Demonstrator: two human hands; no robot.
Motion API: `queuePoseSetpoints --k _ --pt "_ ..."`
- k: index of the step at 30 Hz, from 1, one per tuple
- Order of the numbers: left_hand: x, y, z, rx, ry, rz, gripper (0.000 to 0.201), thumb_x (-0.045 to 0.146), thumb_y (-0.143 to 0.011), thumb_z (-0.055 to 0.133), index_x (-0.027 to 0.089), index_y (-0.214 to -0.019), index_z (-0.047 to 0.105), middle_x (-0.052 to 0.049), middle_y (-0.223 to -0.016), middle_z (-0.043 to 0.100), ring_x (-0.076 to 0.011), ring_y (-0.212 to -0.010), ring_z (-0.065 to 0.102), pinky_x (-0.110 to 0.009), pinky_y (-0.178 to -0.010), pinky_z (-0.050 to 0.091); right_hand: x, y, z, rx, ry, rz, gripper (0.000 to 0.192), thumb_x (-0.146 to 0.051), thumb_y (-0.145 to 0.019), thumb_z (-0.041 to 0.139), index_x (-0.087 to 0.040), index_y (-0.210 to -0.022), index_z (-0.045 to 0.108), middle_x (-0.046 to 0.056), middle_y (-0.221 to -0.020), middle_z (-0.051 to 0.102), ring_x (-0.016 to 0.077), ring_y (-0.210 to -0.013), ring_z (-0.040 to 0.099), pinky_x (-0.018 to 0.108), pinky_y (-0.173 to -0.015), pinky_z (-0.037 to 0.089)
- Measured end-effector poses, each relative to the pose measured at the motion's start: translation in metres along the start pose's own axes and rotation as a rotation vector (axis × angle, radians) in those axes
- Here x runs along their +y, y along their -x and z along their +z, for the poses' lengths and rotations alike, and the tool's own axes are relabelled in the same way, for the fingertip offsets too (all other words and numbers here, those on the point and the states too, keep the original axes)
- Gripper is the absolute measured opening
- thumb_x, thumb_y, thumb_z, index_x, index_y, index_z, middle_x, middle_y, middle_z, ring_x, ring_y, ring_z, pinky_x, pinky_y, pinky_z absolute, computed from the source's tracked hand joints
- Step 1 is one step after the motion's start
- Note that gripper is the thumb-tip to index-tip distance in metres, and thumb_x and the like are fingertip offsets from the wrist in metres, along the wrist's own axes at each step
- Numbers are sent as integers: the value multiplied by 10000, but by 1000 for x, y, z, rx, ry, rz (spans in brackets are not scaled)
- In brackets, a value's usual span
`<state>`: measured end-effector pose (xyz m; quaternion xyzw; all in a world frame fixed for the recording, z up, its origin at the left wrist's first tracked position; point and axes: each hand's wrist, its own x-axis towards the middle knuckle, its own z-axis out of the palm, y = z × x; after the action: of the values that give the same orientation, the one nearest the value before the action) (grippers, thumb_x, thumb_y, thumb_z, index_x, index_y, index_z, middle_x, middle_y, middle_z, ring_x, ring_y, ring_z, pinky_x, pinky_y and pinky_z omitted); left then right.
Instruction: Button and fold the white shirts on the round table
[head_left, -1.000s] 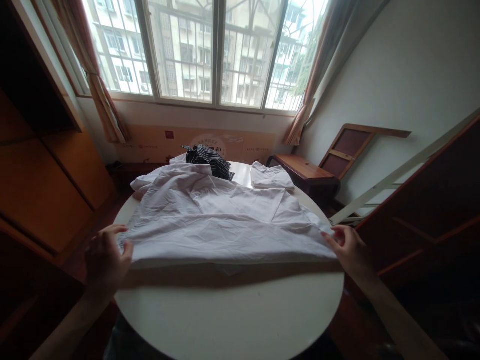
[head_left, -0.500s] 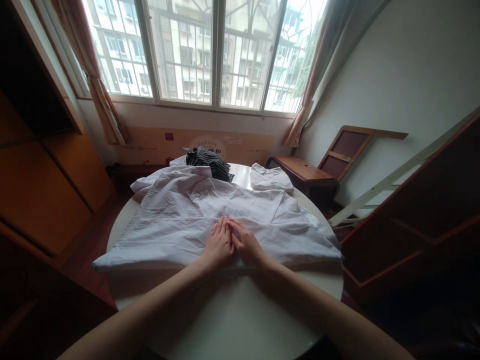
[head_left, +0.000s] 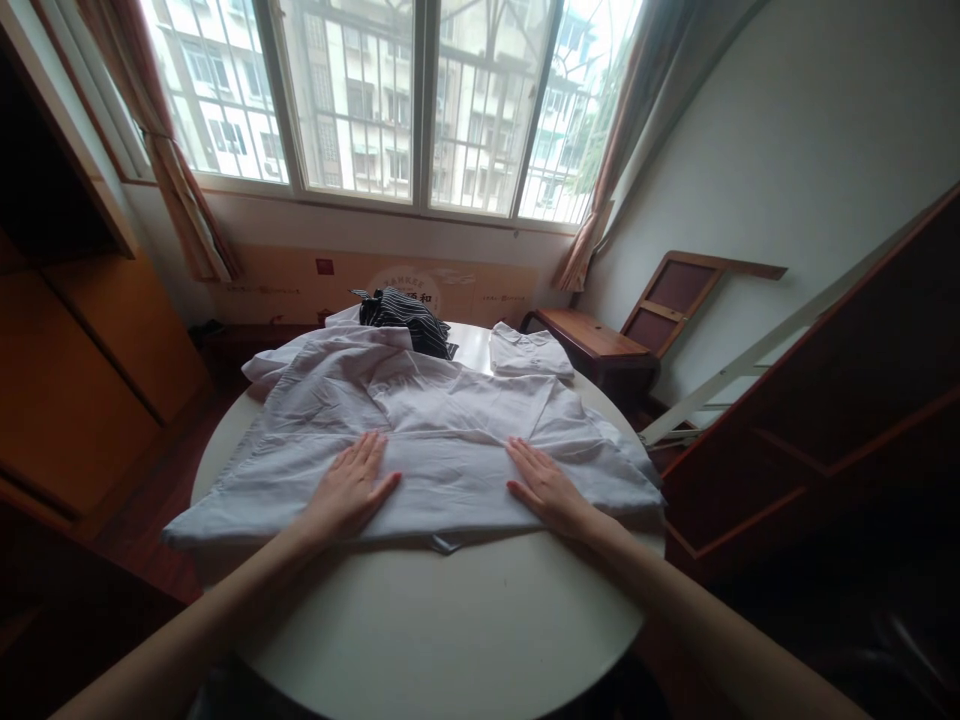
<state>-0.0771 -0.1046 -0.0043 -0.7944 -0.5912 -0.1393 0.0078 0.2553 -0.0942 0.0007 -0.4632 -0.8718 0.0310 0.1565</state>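
Note:
A white shirt [head_left: 450,470] lies spread across a round white table [head_left: 450,620], its near edge running from side to side, with a small loop of cloth at the middle of that edge. My left hand [head_left: 351,488] rests flat on the left part of the cloth, fingers stretched forward and thumb out. On the right part, my right hand [head_left: 546,487] lies flat too, fingers pointing forward and inward. Neither hand grips anything. Wrinkles show in the fabric beyond my fingertips.
Behind the shirt sits a crumpled black striped cloth [head_left: 405,320]. A folded white shirt [head_left: 531,350] is at the table's back right. A wooden bench [head_left: 592,335] stands beyond it, below the window. Wooden cabinets [head_left: 75,390] are on the left.
My hands, together at the shirt's middle before, have slid apart to left and right across the cloth. The whole view has shifted slightly.

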Motion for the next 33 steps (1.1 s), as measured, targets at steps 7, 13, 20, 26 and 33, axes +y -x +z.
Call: queuePoseSetpoints --k 7,13,20,26,33 --pt "-69 22 -8 -20 -76 -90 647 494 -853 218 85 -1335 353 -108 -1414 309 -221 -1319 237 -372 -1065 217 61 45 -16 20 140 237 601 -492 -872 275 -128 -1343 352 129 -1400 330 249 -1306 252 449 -1052 238" --pt "-107 34 -18 -52 -163 -271 677 477 -817 244 52 -1335 344 -125 -1409 310 -241 -1309 261 -399 -1052 232 80 61 -16 90 301 342 623 -498 -863 242 -114 -1340 354 131 -1389 352 244 -1299 270 417 -1053 227" --pt "-104 37 -24 -116 -192 -360 709 501 -813 212 69 -1372 269 -78 -1449 226 -249 -1334 186 -406 -1057 206 80 62 -11 91 390 404 645 -500 -862 219 -91 -1348 331 139 -1389 351 236 -1294 282 392 -1049 235" --pt "-108 37 -20 -68 -182 -329 695 494 -812 243 60 -1350 318 -99 -1427 280 -261 -1316 237 -418 -1043 240 79 61 -13 77 384 417 632 -494 -861 224 -108 -1350 329 123 -1388 357 232 -1290 293 393 -1044 251" --pt "-95 40 -25 114 -227 -269 572 395 -834 263 70 -1267 444 -148 -1376 370 -291 -1300 265 -478 -1035 208 80 62 -10 92 403 418 631 -496 -861 210 -103 -1333 354 125 -1385 363 237 -1286 298 400 -1039 254"
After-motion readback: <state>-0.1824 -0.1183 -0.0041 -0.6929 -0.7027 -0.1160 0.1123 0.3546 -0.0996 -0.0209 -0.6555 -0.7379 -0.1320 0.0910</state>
